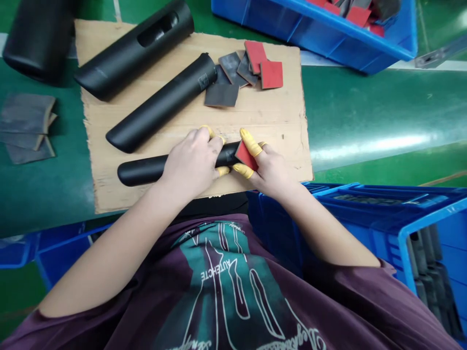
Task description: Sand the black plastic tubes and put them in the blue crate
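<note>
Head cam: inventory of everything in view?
green workbench: 1, green, under everything
cardboard sheet: 1, tan, on bench
slotted black tube: 1, black, cardboard's far edge
plain black tube: 1, black, mid-cardboard
held black tube: 1, black, cardboard's near edge
partly seen black tube: 1, black, bench top left
sandpaper squares: about six, red or dark grey, cardboard's right side
worn abrasive sheets: several, dark grey, bench left
crate with red pieces: 1, blue, top right
crate with dark parts: 1, blue, lower right
partly seen crate: 1, blue, lower left
red sandpaper square: 1, red, against held black tube
yellow finger cots: several, yellow, on both hands
left hand: 1, bare, gripping held black tube
right hand: 1, bare, pinching red sandpaper square
T-shirt: 1, maroon, on the person
</note>
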`<state>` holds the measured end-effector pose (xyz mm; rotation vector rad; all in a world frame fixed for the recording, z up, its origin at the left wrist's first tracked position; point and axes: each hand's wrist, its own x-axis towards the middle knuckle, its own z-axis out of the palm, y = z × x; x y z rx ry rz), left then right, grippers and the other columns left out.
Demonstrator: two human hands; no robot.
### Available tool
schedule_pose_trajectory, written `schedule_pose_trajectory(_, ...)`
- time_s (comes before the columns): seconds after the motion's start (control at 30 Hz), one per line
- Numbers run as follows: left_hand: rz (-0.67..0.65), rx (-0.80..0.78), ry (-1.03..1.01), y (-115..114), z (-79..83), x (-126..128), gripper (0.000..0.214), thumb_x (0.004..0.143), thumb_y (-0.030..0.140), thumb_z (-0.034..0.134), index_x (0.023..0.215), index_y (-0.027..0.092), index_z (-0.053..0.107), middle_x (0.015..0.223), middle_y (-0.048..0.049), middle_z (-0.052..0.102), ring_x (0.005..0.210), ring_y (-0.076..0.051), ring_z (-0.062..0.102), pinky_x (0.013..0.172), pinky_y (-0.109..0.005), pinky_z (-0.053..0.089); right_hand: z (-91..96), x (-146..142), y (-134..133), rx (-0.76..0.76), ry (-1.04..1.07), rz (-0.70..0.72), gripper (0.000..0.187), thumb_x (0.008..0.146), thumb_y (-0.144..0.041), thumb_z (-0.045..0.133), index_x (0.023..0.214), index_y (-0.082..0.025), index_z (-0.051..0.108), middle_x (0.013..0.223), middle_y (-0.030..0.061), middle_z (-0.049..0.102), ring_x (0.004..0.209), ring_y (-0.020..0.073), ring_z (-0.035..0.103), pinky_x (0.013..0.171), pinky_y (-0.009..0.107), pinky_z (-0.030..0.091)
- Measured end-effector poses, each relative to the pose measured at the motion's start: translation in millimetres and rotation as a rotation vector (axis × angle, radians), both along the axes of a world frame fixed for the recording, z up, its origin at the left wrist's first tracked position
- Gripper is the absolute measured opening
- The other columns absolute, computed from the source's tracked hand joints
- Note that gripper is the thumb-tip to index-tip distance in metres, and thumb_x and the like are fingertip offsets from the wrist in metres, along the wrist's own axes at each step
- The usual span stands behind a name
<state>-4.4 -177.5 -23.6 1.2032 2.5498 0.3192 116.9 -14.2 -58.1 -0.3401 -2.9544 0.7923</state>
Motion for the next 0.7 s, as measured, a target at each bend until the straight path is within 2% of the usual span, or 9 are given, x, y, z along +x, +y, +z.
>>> schedule_pose_trajectory(0.13, 0.007, -0.096, -0.053, 2, 5.0, 1, 0.045, 0.082, 0.037, 0.07, 0.122, 0.017, 0.066, 0.113, -0.0136, 0.061, 0.11, -0.034, 0.061, 0.094, -0.044, 0.051, 2.9, -10, 9, 0.075, -0.002, -0.032, 0.068, 0.089, -0.066, 0.055, 0.141, -0.023, 0.062, 0.078, 0.008, 0.07, 0.066, 0.0211, 0.061, 0.069, 0.033, 0.053)
schedule_pose_trajectory(0.27, 0.045, -0.081, -0.068, 0, 5.0, 7, 0.043, 0.084, 0.038, 0.068, 0.12, 0.015, 0.067, 0.112, -0.0146, 0.06, 0.109, -0.034, 0.062, 0.091, -0.044, 0.053, 3.2, -11, 9, -0.04, 0.077, -0.025, 0.049, 0.091, -0.058, 0.058, 0.123, -0.024, 0.075, 0.08, 0.0078, 0.076, 0.068, 0.0213, 0.066, 0.071, 0.034, 0.055)
schedule_pose_trajectory(0.43, 0.049, -0.073, -0.07, -1, 0.5, 9, 0.041, 0.083, 0.038, 0.069, 0.118, 0.016, 0.068, 0.112, -0.0135, 0.058, 0.109, -0.033, 0.061, 0.088, -0.042, 0.053, -1.7, -3, -8, -0.128, 0.157, -0.172, 0.052, 0.091, -0.056, 0.059, 0.119, -0.017, 0.077, 0.083, 0.0132, 0.079, 0.071, 0.0259, 0.072, 0.075, 0.042, 0.06)
schedule_pose_trajectory(0.57, 0.05, -0.074, -0.078, 0, -1.7, 9, 0.035, 0.082, 0.033, 0.069, 0.113, 0.017, 0.068, 0.113, -0.0126, 0.056, 0.113, -0.034, 0.059, 0.088, -0.041, 0.053, -2.0, -5, -11, -0.163, 0.197, -0.157, 0.041, 0.092, -0.051, 0.058, 0.113, -0.022, 0.079, 0.096, 0.0103, 0.081, 0.077, 0.0263, 0.075, 0.075, 0.04, 0.062)
schedule_pose_trajectory(0.7, 0.094, -0.04, -0.165, 2, -2.1, 10, 0.035, 0.08, 0.029, 0.072, 0.112, 0.017, 0.067, 0.115, -0.0135, 0.054, 0.116, -0.036, 0.056, 0.091, -0.044, 0.052, -0.9, -3, -14, -0.186, 0.23, -0.21, 0.036, 0.093, -0.043, 0.057, 0.114, -0.022, 0.077, 0.104, 0.0101, 0.081, 0.078, 0.0252, 0.077, 0.074, 0.038, 0.064)
